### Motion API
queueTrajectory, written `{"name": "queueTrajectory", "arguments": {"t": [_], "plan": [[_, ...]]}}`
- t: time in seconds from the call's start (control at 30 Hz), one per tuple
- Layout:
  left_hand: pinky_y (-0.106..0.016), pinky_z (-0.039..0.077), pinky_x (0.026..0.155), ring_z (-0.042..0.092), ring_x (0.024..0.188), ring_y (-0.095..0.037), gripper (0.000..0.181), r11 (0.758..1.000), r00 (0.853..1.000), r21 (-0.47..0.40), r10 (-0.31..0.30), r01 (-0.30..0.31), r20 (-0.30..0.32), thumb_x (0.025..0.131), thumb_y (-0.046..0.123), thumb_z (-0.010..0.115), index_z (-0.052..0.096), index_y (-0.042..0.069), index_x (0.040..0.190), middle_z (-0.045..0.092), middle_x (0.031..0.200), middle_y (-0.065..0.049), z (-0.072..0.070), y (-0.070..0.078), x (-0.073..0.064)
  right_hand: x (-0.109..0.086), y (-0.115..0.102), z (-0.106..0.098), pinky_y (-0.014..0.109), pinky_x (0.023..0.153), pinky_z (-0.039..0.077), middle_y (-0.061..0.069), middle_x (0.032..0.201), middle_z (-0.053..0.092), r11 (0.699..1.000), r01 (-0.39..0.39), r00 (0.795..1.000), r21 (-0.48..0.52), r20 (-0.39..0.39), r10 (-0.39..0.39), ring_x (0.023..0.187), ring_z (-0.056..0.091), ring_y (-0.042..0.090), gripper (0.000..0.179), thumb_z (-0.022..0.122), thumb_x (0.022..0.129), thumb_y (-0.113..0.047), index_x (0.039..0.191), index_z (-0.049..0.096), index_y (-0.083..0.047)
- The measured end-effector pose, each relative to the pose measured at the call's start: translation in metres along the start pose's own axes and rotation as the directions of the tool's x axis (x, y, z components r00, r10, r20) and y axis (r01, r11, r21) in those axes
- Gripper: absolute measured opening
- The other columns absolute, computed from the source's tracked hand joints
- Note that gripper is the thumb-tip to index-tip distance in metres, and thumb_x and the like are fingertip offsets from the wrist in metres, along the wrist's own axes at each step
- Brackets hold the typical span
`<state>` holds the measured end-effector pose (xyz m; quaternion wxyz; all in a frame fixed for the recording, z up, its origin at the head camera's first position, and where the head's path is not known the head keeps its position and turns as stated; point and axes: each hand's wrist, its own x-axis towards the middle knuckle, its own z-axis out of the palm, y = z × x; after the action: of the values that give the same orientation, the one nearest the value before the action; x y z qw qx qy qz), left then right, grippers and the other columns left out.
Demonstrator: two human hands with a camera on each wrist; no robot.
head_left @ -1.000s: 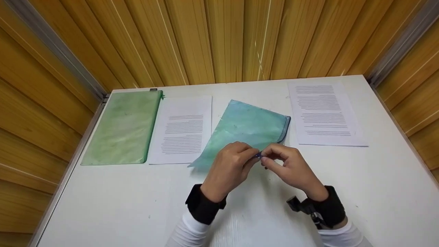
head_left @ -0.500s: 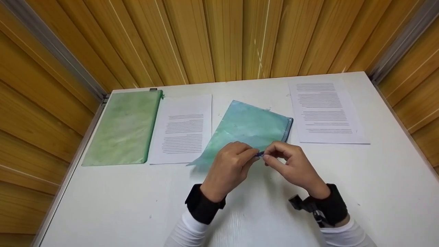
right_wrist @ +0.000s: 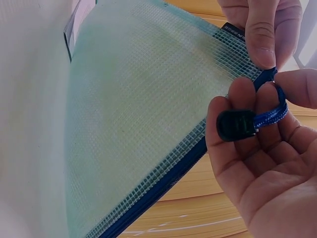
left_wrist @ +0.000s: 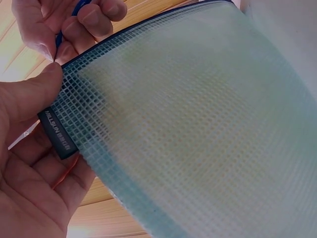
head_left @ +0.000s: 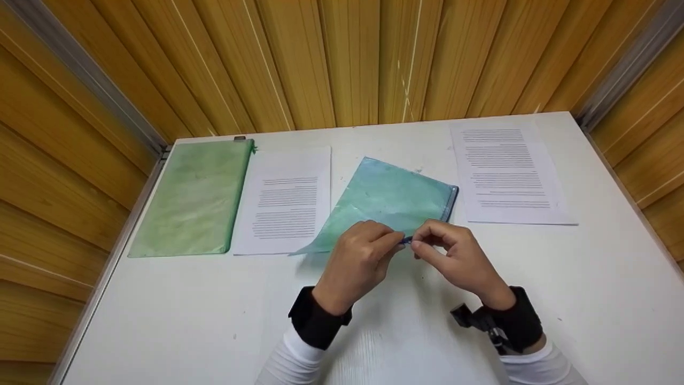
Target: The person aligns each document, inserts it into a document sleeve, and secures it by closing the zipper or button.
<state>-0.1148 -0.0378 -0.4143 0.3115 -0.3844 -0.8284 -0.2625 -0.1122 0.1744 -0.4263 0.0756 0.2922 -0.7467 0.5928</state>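
Note:
A blue-green mesh zip pouch [head_left: 393, 195] slants up from the table, its near right corner raised between my hands. My left hand [head_left: 355, 264] pinches that corner between thumb and fingers, next to a dark label [left_wrist: 57, 134] sewn on the edge. Close by, my right hand [head_left: 454, 262] pinches the blue cord zipper pull [right_wrist: 271, 116] with thumb and index finger. The pull's black end [right_wrist: 237, 125] lies against the curled fingers. A dark blue zipper [right_wrist: 163, 186] runs along the pouch's edge away from the hands.
At the left of the white table [head_left: 160, 310] lies a green zip pouch [head_left: 192, 198]. Beside it is a printed sheet [head_left: 286, 208], close to the blue-green pouch. Another stack of printed paper [head_left: 507, 176] lies at the right. Wood-patterned walls [head_left: 352, 64] enclose the table's back and sides.
My right hand has shifted slightly right, with a bit more blue showing between the hands. The pouch's far right corner has also moved slightly right. The left hand stays in place.

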Motion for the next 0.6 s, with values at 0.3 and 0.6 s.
{"name": "queueTrajectory", "arguments": {"t": [0.3, 0.6], "plan": [[-0.025, 0.059, 0.075, 0.072, 0.081, -0.016, 0.007, 1.000, 1.000, -0.016, 0.007, -0.007, -0.008, 0.093, 0.008, 0.083, 0.084, 0.007, 0.100, 0.076, 0.086, -0.002, -0.0007, -0.0001, 0.0018, 0.0001, -0.0012, -0.0011, 0.019, 0.073, 0.056, 0.012, 0.081, 0.066, 1.000, -0.026, 1.000, 0.006, -0.003, 0.026, 0.074, 0.067, 0.007, 0.015, 0.064, 0.098, 0.013, 0.093, 0.070, -0.001], [-0.024, 0.058, 0.076, 0.071, 0.081, -0.015, 0.005, 0.999, 1.000, -0.036, 0.014, -0.014, -0.025, 0.095, 0.010, 0.081, 0.083, 0.007, 0.098, 0.076, 0.086, -0.001, -0.0012, -0.0013, 0.0007, 0.0001, -0.0021, -0.0016, 0.021, 0.069, 0.056, 0.012, 0.079, 0.065, 0.997, -0.076, 0.997, 0.013, -0.015, 0.076, 0.072, 0.066, 0.010, 0.014, 0.064, 0.099, 0.010, 0.092, 0.070, 0.000]]}}
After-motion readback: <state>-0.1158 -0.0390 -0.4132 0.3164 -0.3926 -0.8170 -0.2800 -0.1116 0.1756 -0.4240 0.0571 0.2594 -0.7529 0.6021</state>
